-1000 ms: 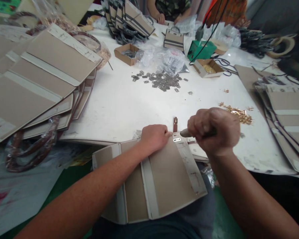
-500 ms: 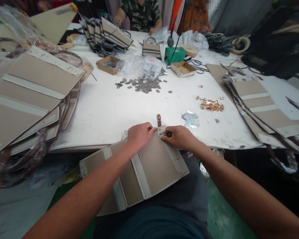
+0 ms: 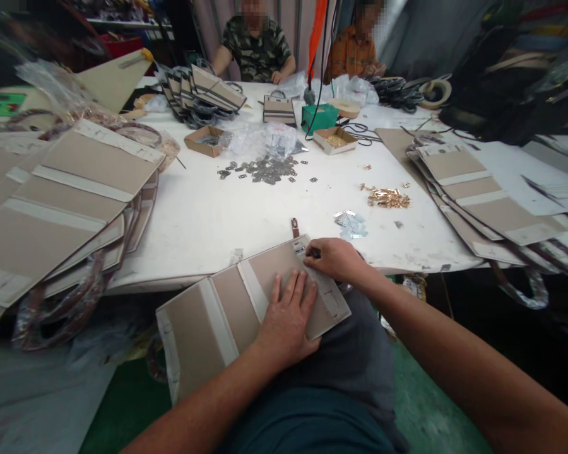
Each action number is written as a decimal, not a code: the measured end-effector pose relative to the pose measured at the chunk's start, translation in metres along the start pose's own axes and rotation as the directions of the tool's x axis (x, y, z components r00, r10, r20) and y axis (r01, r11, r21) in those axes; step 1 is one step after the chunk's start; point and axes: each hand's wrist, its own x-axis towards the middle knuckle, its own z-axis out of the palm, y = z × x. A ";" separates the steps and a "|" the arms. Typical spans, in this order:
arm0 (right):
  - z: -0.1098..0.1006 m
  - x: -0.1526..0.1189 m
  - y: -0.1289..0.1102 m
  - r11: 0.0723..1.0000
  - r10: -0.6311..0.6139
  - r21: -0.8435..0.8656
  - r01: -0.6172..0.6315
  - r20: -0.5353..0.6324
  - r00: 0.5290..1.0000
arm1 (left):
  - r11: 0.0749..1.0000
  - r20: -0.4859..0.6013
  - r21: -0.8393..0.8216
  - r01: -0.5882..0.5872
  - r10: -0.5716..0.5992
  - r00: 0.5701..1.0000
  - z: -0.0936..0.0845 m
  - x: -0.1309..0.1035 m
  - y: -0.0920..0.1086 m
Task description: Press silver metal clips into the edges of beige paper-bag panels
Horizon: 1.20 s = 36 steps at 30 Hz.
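1. Head view: a beige panel (image 3: 236,277) lies slantwise across a seated worker's lap, its upper edge meeting the near edge of a white table (image 3: 189,221).
2. The left hand (image 3: 288,318) is spread flat on the panel, fingers parted.
3. The right hand (image 3: 334,258) curls at the panel's upper right corner, gripping a dark object (image 3: 313,253) too hidden to identify, beside a small silver plate (image 3: 300,249).
4. A brown strap (image 3: 295,228) with a metal fitting juts past that corner onto the tabletop.
5. Beyond it lie thin silvery plates (image 3: 350,224), a heap of gold-coloured fittings (image 3: 389,198) and scattered dark metal plates (image 3: 269,170).
6. Farther back, a clear plastic bag (image 3: 253,140) sits between two open cardboard boxes, near a green box (image 3: 319,116).
7. Stacked panels flank the scene, the left stack (image 3: 76,170) larger in view than the right stack (image 3: 483,195).
8. Across the table sit a person in a camouflage shirt (image 3: 255,50) and another in an orange checked shirt (image 3: 353,58).
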 end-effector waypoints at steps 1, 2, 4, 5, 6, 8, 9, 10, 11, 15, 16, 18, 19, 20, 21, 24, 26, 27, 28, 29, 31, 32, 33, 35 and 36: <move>-0.003 -0.008 0.000 1.000 -0.021 0.013 0.021 -0.019 1.000 | 1.000 0.014 -0.012 0.003 -0.003 1.000 -0.005 0.004 -0.002; -0.007 -0.017 0.000 0.998 -0.045 0.034 0.046 -0.049 0.998 | 1.000 0.028 -0.023 0.003 -0.003 1.000 -0.011 0.007 -0.003; -0.016 -0.038 0.000 0.988 -0.084 0.121 0.101 -0.140 0.987 | 0.999 0.059 -0.037 -0.006 0.009 0.998 -0.019 0.011 -0.007; -0.020 -0.049 0.000 0.976 -0.088 0.179 0.124 -0.194 0.977 | 0.999 0.073 -0.040 -0.016 0.019 0.997 -0.022 0.012 -0.009; -0.022 -0.058 0.000 0.962 -0.078 0.235 0.137 -0.245 0.966 | 0.999 0.084 -0.041 -0.027 0.030 0.996 -0.023 0.013 -0.010; -0.021 -0.070 0.003 0.945 -0.039 0.299 0.129 -0.289 0.956 | 0.998 0.095 -0.035 -0.045 0.048 0.994 -0.024 0.015 -0.012; -0.017 -0.074 0.006 0.946 -0.023 0.303 0.112 -0.280 0.960 | 0.998 0.095 -0.030 -0.052 0.055 0.994 -0.024 0.015 -0.013; -0.010 -0.075 0.008 0.950 -0.011 0.298 0.089 -0.254 0.967 | 0.998 0.091 -0.025 -0.059 0.061 0.994 -0.023 0.016 -0.013; -0.002 -0.074 0.011 0.954 -0.004 0.291 0.069 -0.220 0.975 | 0.998 0.086 -0.019 -0.064 0.066 0.994 -0.021 0.016 -0.013; 0.033 -0.069 0.019 0.961 0.025 0.275 0.025 -0.177 0.984 | 0.994 0.071 0.015 -0.108 0.107 0.992 -0.015 0.018 -0.015; 0.039 -0.069 0.019 0.964 0.038 0.266 0.016 -0.197 0.980 | 0.993 0.073 0.023 -0.120 0.118 0.990 -0.014 0.018 -0.016; 0.047 -0.070 0.017 0.971 0.055 0.239 0.007 -0.251 0.967 | 0.990 0.079 0.032 -0.135 0.132 0.988 -0.011 0.019 -0.018; 0.049 -0.071 0.015 0.976 0.059 0.216 0.002 -0.272 0.960 | 0.990 0.082 0.035 -0.137 0.134 0.988 -0.009 0.019 -0.019; 0.049 -0.071 0.013 0.983 0.061 0.184 -0.008 -0.285 0.957 | 0.989 0.085 0.037 -0.140 0.137 0.987 -0.008 0.020 -0.020; 0.049 -0.072 0.010 0.989 0.064 0.145 -0.022 -0.289 0.955 | 0.989 0.087 0.041 -0.143 0.139 0.986 -0.007 0.020 -0.020; 0.047 -0.072 0.002 0.997 0.079 0.016 -0.078 -0.277 0.958 | 0.988 0.086 0.055 -0.146 0.141 0.986 -0.006 0.020 -0.020; 0.047 -0.072 -0.002 0.995 0.078 -0.044 -0.093 -0.279 0.957 | 0.987 0.087 0.063 -0.145 0.139 0.986 -0.006 0.020 -0.020; 0.048 -0.071 -0.003 0.993 0.075 -0.062 -0.097 -0.287 0.955 | 0.987 0.087 0.064 -0.144 0.138 0.987 -0.006 0.020 -0.019; 0.049 -0.071 -0.003 0.992 0.075 -0.071 -0.101 -0.298 0.952 | 0.988 0.088 0.064 -0.143 0.137 0.987 -0.006 0.020 -0.018; 0.051 -0.070 -0.003 0.992 0.076 -0.073 -0.103 -0.311 0.947 | 0.988 0.090 0.062 -0.140 0.134 0.987 -0.006 0.020 -0.018; 0.055 -0.069 -0.002 0.993 0.082 -0.056 -0.107 -0.336 0.938 | 0.990 0.094 0.053 -0.134 0.128 0.987 -0.007 0.021 -0.016; 0.057 -0.069 -0.002 0.993 0.089 -0.042 -0.110 -0.344 0.935 | 0.990 0.098 0.046 -0.130 0.125 0.987 -0.008 0.021 -0.016; 0.059 -0.068 -0.001 0.993 0.098 -0.026 -0.114 -0.350 0.931 | 0.991 0.102 0.040 -0.127 0.123 0.987 -0.008 0.021 -0.015; 0.060 -0.067 -0.001 0.992 0.122 0.005 -0.128 -0.357 0.926 | 0.992 0.104 0.033 -0.121 0.117 0.988 -0.009 0.021 -0.015; 0.059 -0.067 -0.002 0.990 0.135 0.018 -0.138 -0.356 0.925 | 0.992 0.103 0.033 -0.119 0.115 0.988 -0.010 0.020 -0.015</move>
